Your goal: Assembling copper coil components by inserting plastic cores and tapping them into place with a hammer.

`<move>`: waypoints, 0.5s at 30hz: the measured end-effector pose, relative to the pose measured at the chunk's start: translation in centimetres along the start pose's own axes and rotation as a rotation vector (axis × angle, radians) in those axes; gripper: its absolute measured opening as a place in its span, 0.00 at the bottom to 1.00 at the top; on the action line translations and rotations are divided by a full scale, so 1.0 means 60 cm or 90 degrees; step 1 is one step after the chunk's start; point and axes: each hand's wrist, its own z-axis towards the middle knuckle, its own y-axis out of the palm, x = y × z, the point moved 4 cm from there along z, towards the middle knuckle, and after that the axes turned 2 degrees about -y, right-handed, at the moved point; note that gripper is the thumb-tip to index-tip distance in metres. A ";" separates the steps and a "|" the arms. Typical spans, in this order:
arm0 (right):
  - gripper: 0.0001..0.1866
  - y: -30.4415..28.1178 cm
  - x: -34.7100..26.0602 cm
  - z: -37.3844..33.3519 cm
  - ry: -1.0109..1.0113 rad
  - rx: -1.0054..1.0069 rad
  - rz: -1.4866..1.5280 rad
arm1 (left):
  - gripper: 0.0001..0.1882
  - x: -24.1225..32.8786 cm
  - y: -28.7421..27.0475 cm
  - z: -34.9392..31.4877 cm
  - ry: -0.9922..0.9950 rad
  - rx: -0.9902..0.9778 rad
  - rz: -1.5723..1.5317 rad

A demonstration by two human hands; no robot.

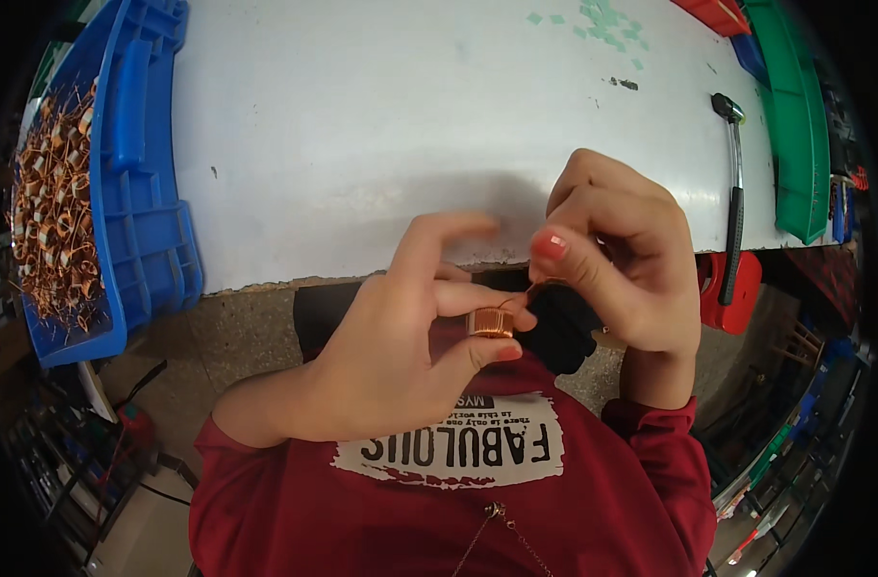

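A small ring-shaped coil wound with copper wire (490,323) is pinched between the thumb and fingers of my left hand (391,337), just in front of the table's near edge. My left index finger is raised off it and bent over. To the right, my right hand (622,255) is closed, with thumb and index finger pressed together around the coil's copper wire end (538,286). That wire runs from the top of the coil up to the right fingertips. The fingertips partly hide where the wire ends.
The white table (362,115) has a chipped near edge. At the left, a blue bin (141,192) holds many copper-wound coils (59,212). At the right lie a hammer (734,183), a green bin (790,125) and a red stool (732,293). Green scraps (607,27) lie far back.
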 end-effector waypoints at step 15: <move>0.10 0.096 0.006 0.003 -0.071 0.037 0.555 | 0.30 0.052 -0.040 0.032 0.139 0.194 -0.307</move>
